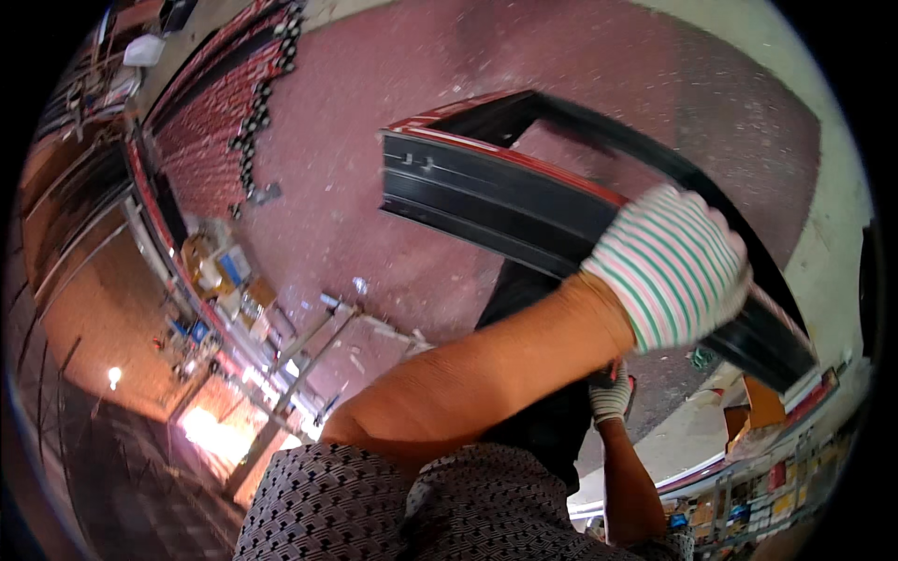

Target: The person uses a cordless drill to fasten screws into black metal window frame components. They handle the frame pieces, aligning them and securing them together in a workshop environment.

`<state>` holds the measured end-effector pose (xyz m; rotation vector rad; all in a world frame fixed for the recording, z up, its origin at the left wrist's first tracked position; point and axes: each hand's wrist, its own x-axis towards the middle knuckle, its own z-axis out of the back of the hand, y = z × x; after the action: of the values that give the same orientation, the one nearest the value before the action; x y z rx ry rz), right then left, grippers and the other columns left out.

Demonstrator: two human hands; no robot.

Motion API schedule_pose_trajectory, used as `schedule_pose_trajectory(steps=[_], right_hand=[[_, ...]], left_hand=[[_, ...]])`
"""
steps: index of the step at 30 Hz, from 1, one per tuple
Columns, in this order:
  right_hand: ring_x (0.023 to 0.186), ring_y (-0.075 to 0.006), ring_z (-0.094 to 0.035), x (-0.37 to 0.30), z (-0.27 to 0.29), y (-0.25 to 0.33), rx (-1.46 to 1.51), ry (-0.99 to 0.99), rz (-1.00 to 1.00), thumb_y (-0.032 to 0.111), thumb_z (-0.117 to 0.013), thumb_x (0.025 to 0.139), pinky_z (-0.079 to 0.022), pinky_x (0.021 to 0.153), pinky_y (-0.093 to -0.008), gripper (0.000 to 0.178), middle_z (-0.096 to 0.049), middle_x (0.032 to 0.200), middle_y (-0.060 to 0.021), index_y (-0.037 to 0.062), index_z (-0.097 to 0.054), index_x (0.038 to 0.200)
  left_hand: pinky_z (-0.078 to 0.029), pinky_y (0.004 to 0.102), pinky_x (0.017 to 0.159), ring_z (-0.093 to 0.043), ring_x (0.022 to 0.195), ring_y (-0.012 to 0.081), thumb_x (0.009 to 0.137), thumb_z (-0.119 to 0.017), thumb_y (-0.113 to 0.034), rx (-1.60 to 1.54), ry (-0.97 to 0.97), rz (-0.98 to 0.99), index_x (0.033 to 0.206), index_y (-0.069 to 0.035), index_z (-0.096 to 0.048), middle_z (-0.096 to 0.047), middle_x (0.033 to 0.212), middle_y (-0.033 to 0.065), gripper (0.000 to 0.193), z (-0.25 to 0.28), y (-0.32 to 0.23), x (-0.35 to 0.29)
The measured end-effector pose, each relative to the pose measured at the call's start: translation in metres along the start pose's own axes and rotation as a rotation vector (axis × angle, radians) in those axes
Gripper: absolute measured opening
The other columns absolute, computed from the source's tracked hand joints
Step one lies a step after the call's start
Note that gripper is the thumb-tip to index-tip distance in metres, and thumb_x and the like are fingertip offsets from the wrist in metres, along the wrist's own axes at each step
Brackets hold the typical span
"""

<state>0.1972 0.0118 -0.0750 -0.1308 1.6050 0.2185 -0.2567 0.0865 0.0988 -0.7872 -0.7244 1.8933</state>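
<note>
- The left hand [669, 266], arm stretched across the body, grasps one side of the black frame [496, 192], in front of the person.
- The right hand [611, 397] is lower; its grip I cannot tell.
- The floor [374, 112] is reddish, with pale specks; red pieces [210, 140] lie at left.

Black angular frame [505, 201] of grooved profile, red along one edge, slantwise in the left hand [669, 266].

Wide fisheye at the head, looks down; left hand [669, 266] close to the lens, reddish floor [346, 168] farther off beyond the hand.
</note>
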Motion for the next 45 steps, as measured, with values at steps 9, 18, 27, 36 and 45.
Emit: schedule_pose_trajectory(steps=[9, 18, 27, 36, 45], right_hand=[[0.101, -0.0212, -0.059, -0.014, -0.023, 0.003, 0.645, 0.201, 0.01, 0.024, -0.049, 0.101, -0.046, 0.098, -0.0365, 0.028, -0.063, 0.111, -0.0066, 0.0046, -0.058, 0.118], [0.093, -0.0203, -0.063, -0.052, -0.009, 0.001, 0.414, 0.135, 0.269, 0.018, -0.053, 0.096, -0.049, 0.084, -0.034, 0.018, -0.067, 0.099, -0.0078, 0.0063, -0.059, 0.108], [0.086, -0.0155, -0.057, -0.122, 0.032, -0.015, -0.464, -0.261, 0.611, 0.015, -0.054, 0.092, -0.048, 0.079, -0.0308, 0.022, -0.062, 0.094, -0.0036, 0.0081, -0.057, 0.113], [0.081, -0.0265, -0.063, -0.208, 0.056, -0.005, -0.89, -0.57, 0.587, 0.027, -0.057, 0.09, -0.049, 0.077, -0.0366, 0.025, -0.067, 0.09, -0.0119, 0.0096, -0.061, 0.107], [0.084, -0.0288, -0.068, -0.207, 0.097, -0.014, -0.724, -0.525, 0.5, 0.023, -0.069, 0.076, -0.052, 0.076, -0.039, 0.036, -0.069, 0.091, -0.0153, 0.0082, -0.063, 0.109]], left_hand=[[-0.05, 0.0492, 0.062, -0.063, 0.064, 0.04, 0.089, -0.053, -0.032, 0.24, -0.041, 0.058, 0.067, -0.004, -0.064, -0.061, 0.067, 0.0228, 0.038, 0.01, -0.016, 0.021], [-0.049, 0.0482, 0.067, -0.062, 0.073, 0.0387, 0.089, -0.055, -0.029, 0.429, -0.195, -0.045, 0.075, -0.005, -0.064, -0.064, 0.075, 0.0192, 0.029, 0.0, -0.011, 0.027], [-0.047, 0.0455, 0.082, -0.061, 0.089, 0.0361, 0.082, -0.064, -0.025, 0.539, -0.36, -0.145, 0.094, -0.003, -0.064, -0.064, 0.091, 0.0179, 0.025, 0.004, -0.035, 0.007], [-0.05, 0.0475, 0.083, -0.062, 0.092, 0.0404, 0.084, -0.06, -0.023, 0.406, -0.08, 0.017, 0.093, -0.003, -0.068, -0.065, 0.095, 0.0227, 0.023, 0.001, -0.101, -0.078], [-0.05, 0.0411, 0.074, -0.064, 0.077, 0.0348, 0.091, -0.056, -0.032, 0.158, 0.045, 0.627, 0.092, 0.001, -0.065, -0.066, 0.082, 0.0215, 0.034, -0.018, -0.024, -0.276]])
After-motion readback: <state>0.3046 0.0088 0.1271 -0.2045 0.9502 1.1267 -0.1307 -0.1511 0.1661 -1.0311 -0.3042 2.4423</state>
